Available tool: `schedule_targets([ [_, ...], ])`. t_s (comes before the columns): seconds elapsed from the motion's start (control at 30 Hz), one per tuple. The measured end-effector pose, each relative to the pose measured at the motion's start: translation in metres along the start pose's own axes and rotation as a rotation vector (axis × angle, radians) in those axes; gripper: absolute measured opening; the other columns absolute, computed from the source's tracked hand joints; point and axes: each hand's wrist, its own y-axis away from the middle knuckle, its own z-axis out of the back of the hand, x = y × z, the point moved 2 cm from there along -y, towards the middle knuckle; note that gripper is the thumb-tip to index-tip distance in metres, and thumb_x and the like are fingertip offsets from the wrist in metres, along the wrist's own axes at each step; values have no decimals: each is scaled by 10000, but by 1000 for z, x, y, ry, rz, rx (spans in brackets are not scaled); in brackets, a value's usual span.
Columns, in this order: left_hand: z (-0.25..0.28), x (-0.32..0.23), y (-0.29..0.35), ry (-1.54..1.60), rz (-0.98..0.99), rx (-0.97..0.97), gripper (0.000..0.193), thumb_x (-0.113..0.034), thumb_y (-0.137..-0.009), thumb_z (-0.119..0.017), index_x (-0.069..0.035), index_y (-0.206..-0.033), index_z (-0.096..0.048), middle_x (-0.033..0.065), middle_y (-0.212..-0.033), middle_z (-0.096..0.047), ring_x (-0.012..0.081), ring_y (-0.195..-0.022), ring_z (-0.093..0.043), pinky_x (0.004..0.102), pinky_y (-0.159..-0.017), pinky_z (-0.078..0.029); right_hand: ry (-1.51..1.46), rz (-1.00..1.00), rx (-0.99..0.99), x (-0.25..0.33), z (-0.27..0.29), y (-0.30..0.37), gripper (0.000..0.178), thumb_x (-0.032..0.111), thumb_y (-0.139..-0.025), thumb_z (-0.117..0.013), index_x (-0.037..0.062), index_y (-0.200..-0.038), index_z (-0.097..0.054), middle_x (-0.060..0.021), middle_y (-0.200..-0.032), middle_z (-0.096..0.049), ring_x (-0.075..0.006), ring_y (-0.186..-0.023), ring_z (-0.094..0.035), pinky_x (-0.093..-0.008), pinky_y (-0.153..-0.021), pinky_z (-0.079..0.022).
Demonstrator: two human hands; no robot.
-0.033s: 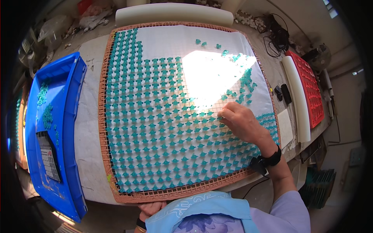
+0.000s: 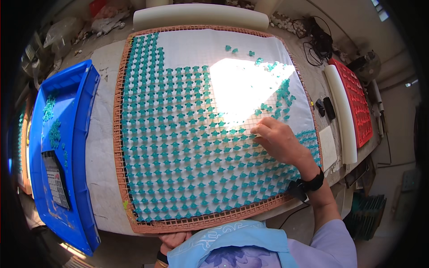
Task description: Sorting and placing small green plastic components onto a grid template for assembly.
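Over the right half of a brown gridded frame (image 2: 119, 134), the right hand (image 2: 278, 139) has its grip closed to a pinch, the fingertips (image 2: 259, 128) meeting at the edge of the rows of teal pieces (image 2: 169, 108); whether one is caught between them cannot be told. Rows run to the left of and below this grip, the nearest piece just beside it, while a loose heap (image 2: 283, 91) of the same kind lies farther up and right on white cloth (image 2: 187, 47), near a bright patch of light. At the frame's near edge the left hand (image 2: 175, 240) has curled fingers, partly hidden, its hold unclear. The frame rests on a pale worktop (image 2: 105, 129); a blue tray (image 2: 86, 134) stands to the left, a white roll (image 2: 201, 16) along the far side, and a red tray (image 2: 356, 107) and black cables (image 2: 319, 42) to the right.
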Motion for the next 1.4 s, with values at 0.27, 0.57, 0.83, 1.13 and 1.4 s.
schedule_targets([
  [0.27, -2, 1, 2, -10, 2, 20, 181, -151, -776, -666, -51, -876, -778, 119, -853, -742, 280, -799, -725, 471, -867, -537, 11, -157, -227, -22, 3, -12, 127, 6, -873, -663, -25, -992, -632, -139, -958, -598, -310, -899, -628, -395, -770, -522],
  [0.57, -3, 4, 12, -58, 7, 36, 201, -190, -796, -663, -74, -901, -789, 118, -888, -751, 274, -854, -733, 518, -964, -496, 167, -99, -174, -30, -9, -20, 105, -4, -860, -665, 0, -935, -591, -135, -926, -577, -303, -881, -604, -388, -760, -510],
  [0.83, -4, 4, 13, -33, 17, 46, 205, -205, -809, -656, -85, -907, -791, 109, -886, -751, 283, -867, -734, 510, -956, -503, 117, -107, -193, -28, -8, -19, 112, -18, -856, -659, 4, -935, -583, -132, -912, -567, -302, -863, -593, -392, -750, -502],
  [1.13, -6, 6, 17, -64, 4, 46, 210, -206, -809, -642, -96, -903, -794, 104, -871, -748, 281, -862, -732, 515, -948, -505, 85, -102, -125, -20, -5, -20, 105, 3, -873, -662, -11, -942, -584, -134, -886, -560, -296, -825, -596, -397, -704, -490],
  [1.4, -5, 6, 16, -60, 9, 36, 212, -214, -804, -651, -94, -902, -795, 107, -877, -749, 280, -863, -732, 511, -941, -508, 3, -173, -65, -18, -4, -22, 89, 22, -902, -634, -33, -972, -630, -154, -851, -585, -300, -786, -616, -390, -691, -499],
])
